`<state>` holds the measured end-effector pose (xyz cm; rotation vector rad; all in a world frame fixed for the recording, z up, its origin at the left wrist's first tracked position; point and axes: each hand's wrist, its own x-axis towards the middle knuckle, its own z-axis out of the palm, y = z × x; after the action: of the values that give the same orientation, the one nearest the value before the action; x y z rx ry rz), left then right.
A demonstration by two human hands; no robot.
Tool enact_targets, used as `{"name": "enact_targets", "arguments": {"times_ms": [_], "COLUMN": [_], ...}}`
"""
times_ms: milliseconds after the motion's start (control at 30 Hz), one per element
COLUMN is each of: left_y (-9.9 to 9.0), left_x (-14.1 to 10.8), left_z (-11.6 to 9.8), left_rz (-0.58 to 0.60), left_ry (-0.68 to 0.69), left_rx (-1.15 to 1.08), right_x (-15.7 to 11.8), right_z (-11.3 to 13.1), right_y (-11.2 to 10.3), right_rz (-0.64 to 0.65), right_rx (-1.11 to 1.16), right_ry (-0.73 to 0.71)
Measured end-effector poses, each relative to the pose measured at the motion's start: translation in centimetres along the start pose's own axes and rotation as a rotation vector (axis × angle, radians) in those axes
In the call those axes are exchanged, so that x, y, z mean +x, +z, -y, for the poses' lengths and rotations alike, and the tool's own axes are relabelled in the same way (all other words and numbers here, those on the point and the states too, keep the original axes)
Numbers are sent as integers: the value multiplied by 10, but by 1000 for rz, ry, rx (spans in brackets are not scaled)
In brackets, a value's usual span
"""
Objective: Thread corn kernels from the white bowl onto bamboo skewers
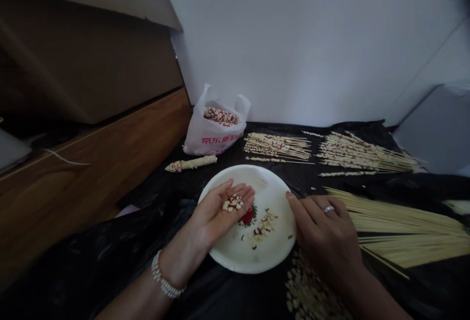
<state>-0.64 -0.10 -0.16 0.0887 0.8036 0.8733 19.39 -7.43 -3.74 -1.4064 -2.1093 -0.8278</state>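
1. Dim, cool light falls softly over the white bowl (229,254).
2. Beyond the bowl, the pale wall (293,56) carries a faint glow.
3. Left of the bowl, shadow dulls the cardboard box (95,60).
4. Far from the bowl, edges look stretched; the upper-right corner blackens.

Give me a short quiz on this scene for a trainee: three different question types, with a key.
1. True or false: the left hand is palm up, with loose kernels on it.
2. What holds the speckled corn cob beyond the bowl? A) glass jar B) wooden crate C) plastic bag
3. Fill in the blank: a finger of the right hand wears a ____.

Key: 1. True; 2. C; 3. ring
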Motion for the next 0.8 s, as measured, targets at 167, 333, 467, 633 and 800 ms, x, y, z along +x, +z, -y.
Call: {"name": "enact_targets", "arguments": {"times_ms": [167, 333, 467, 633, 800], "left_y": [-1, 0, 1, -1, 1], "left_x": [2, 3, 4, 2, -2], "left_z": [1, 5, 6, 6, 4], "left_rz": [68, 46, 42, 86, 94], "left_ry": [-74, -48, -34, -28, -46], "left_rx": [-24, -28, -25, 14, 36], "right_x": [0, 3, 4, 3, 3], "right_z": [5, 8, 8, 7, 7], "right_y": [-2, -6, -6, -4, -5], "right_rz": [-15, -54, -34, -62, -68], "right_rx": [67, 129, 149, 149, 168], "right_ry": [-22, -11, -28, -35, -23]}}
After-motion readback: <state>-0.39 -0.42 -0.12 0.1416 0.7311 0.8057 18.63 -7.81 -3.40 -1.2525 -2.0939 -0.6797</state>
